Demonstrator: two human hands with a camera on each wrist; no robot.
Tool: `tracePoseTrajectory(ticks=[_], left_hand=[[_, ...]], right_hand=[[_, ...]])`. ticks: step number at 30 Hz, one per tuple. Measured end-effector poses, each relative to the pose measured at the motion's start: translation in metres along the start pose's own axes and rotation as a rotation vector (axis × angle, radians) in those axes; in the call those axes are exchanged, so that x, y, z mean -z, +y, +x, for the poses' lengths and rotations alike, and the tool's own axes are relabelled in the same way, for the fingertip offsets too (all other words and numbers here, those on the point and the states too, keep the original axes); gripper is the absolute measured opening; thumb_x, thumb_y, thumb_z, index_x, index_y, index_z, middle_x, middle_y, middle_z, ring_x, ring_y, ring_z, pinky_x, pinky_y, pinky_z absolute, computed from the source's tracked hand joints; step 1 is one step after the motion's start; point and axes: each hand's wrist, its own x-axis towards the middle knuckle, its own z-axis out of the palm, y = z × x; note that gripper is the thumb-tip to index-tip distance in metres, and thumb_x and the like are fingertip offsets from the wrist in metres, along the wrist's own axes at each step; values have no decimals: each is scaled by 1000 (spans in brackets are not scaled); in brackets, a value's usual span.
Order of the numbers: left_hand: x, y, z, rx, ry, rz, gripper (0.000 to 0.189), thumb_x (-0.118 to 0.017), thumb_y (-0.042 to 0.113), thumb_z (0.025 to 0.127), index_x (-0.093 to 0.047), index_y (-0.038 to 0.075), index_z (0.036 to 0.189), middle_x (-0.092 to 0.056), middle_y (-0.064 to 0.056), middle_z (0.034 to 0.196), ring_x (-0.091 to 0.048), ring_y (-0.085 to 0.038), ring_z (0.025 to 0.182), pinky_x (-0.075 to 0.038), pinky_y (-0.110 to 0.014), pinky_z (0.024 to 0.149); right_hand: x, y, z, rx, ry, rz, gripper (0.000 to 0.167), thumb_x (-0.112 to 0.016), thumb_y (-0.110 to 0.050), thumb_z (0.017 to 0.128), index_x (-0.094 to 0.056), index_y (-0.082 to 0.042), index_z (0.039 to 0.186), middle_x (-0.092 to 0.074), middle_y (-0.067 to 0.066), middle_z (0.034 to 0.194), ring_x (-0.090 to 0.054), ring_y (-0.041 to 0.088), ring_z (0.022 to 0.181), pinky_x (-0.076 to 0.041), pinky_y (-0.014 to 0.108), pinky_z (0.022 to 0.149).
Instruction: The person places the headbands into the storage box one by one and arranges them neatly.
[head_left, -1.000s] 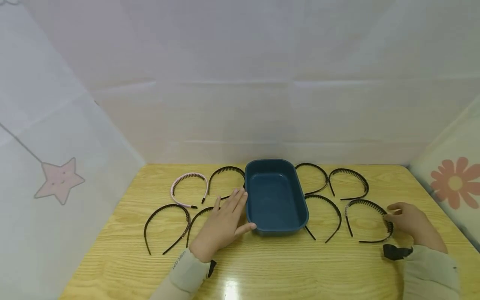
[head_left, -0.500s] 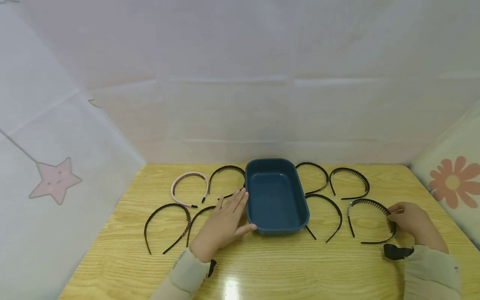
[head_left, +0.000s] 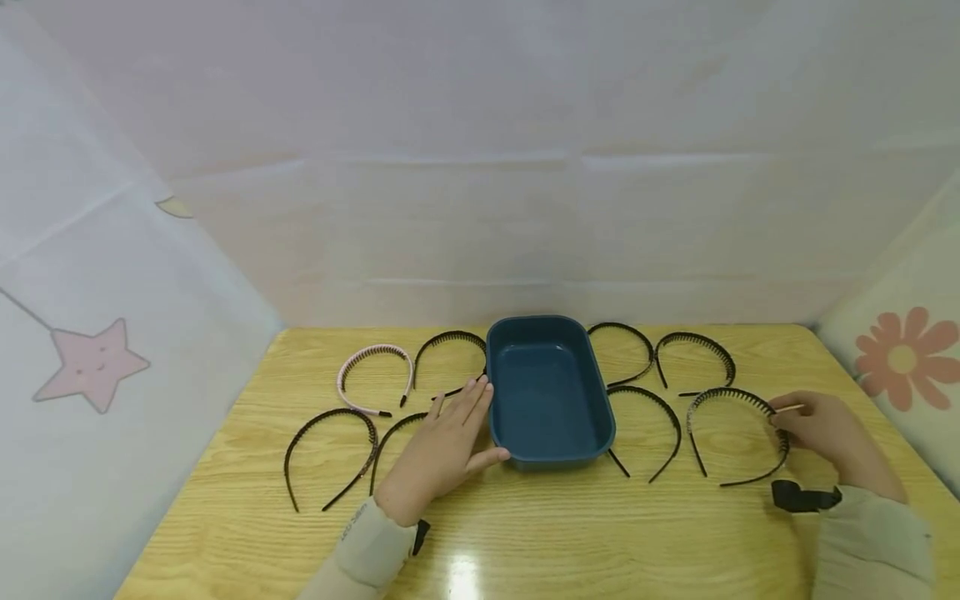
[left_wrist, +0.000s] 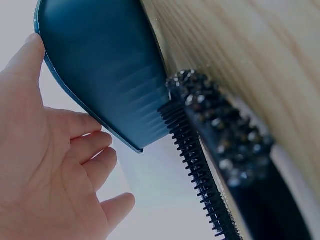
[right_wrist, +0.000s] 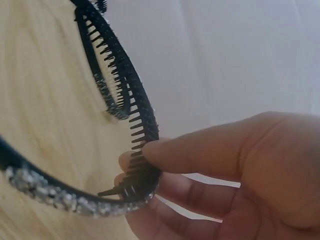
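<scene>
- at left on the yellow wood-grain table: a pink toothed headband, three black toothed headbands
- touching the dark-blue rectangular tub with the left hand, fingers extended
- right beside it: three other black headbands
- far right, pinching a silver-glittered black toothed headband with the right hand (thumb against its arch)
</scene>
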Motion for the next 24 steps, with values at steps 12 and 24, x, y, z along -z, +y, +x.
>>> tracePoseTrajectory(ticks=[12,24], left_hand=[[0,-1,-1,4,-4,-12,94,-42,69,97,-16,7,163,-15,-10,169,-14,-25,155,-18,-59,122],[0,-1,-1,3,-13,-28,94,-43,69,97,-16,7,163,-14,-10,170,-13,-24,155,-18,-59,122]], right_hand=[[4,-15,-7,22,87,130,51,-56,-23,106,-50,17,137,-69,25,111,-64,-3,76,-62,32,70],[2,-35,-11,1,220,434,26,-66,-27,101,-66,-14,123,-66,-29,90,-67,-6,78,-59,18,67]])
